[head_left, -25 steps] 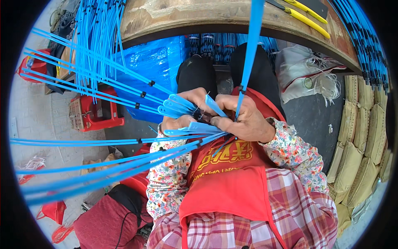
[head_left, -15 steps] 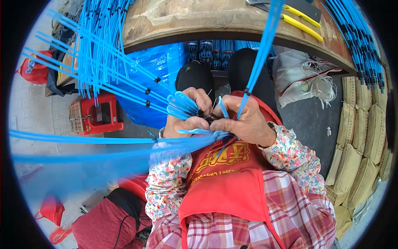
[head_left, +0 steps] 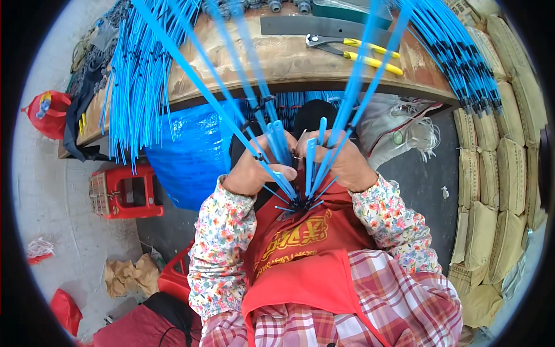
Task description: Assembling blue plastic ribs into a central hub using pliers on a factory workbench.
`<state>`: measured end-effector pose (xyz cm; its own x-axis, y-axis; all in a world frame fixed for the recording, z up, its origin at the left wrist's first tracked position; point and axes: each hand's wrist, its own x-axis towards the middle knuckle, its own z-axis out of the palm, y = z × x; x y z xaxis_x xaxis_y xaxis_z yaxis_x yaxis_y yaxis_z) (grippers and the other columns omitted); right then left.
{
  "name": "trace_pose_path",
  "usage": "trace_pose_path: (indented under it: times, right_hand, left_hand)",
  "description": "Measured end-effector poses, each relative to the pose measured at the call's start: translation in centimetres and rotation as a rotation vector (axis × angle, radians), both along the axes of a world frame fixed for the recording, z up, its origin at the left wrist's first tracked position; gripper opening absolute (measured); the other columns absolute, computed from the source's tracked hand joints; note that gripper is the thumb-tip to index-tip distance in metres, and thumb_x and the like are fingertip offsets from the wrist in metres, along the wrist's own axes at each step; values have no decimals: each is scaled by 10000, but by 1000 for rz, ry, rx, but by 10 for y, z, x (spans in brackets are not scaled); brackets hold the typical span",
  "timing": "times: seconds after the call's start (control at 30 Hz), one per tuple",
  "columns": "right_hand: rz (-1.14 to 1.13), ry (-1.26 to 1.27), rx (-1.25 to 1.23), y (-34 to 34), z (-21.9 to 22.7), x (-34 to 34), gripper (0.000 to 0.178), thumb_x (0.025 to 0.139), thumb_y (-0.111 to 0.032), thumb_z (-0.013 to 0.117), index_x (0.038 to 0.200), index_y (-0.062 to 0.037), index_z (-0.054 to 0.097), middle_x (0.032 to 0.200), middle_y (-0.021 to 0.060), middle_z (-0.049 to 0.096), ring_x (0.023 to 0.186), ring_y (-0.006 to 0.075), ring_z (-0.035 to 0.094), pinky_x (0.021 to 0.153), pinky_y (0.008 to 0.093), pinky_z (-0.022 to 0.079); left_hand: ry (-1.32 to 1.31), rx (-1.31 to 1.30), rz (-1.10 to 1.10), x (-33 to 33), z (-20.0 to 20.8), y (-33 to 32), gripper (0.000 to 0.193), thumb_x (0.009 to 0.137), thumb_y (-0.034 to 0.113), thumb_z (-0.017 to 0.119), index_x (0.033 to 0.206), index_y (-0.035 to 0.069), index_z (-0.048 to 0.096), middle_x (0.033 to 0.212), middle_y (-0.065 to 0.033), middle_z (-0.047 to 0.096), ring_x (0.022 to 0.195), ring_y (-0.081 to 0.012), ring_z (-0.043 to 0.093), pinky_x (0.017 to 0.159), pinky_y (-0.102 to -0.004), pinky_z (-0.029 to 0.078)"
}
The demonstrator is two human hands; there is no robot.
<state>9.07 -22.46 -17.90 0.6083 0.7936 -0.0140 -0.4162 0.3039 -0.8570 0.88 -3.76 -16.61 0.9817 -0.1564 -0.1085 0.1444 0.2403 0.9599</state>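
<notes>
Blue strands (head_left: 272, 144), a moment ago spread flat and sideways toward the left of the view, now raised and fanning upward past the head camera. Gathered closer too: before, a loose sheaf across the lap; now, all running down to one dark knot-like point just above the red apron (head_left: 300, 272), between both hands. Judged from this: bundle turned and pulled tight at its base, sorting or tying of the ends probably in progress, not finished.

Left hand (head_left: 251, 170) closed around several strands, fingers curled, thumb pressing on them. Right hand (head_left: 341, 162) also closed, pinching a few strands, one short blue end standing up between the fingers. Both hands close together, almost touching, in front of the chest and below the edge of the wooden tabletop (head_left: 289, 63).

About the look of the strands: thin, stiff, bright blue, smooth like plastic tubing or coated wire, some with small dark sleeves near the ends. Straight under tension, not limp. More of the same kind hanging in thick bunches over the tabletop edge at the left (head_left: 136, 87) and at the right (head_left: 462, 58).

On the tabletop: pliers with yellow handles (head_left: 358, 51), untouched. Lower left, on the floor: a red stool (head_left: 124, 194).
</notes>
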Motion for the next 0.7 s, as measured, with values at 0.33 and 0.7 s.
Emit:
trace_pose_path:
  times: [0.33, 0.7]
  right_hand:
    - [159, -123, 126, -17, -1, 11, 286, 840, -255, 678, 699, -31, 572, 761, 91, 560, 746, 182, 516, 653, 342, 424]
    - [343, -189, 146, -11, 1, 17, 409, 818, -356, 699, 611, -15, 609, 684, 89, 537, 669, 203, 451, 603, 360, 342]
  left_hand:
    - [-226, 43, -3, -19, 17, -22, 353, 705, -29, 631, 1058, -4, 634, 916, -59, 605, 888, -151, 592, 794, -274, 462]
    - [-371, 291, 327, -30, 14, -51, 187, 729, -94, 618, 903, -26, 626, 868, -119, 622, 764, -206, 633, 679, -301, 498]
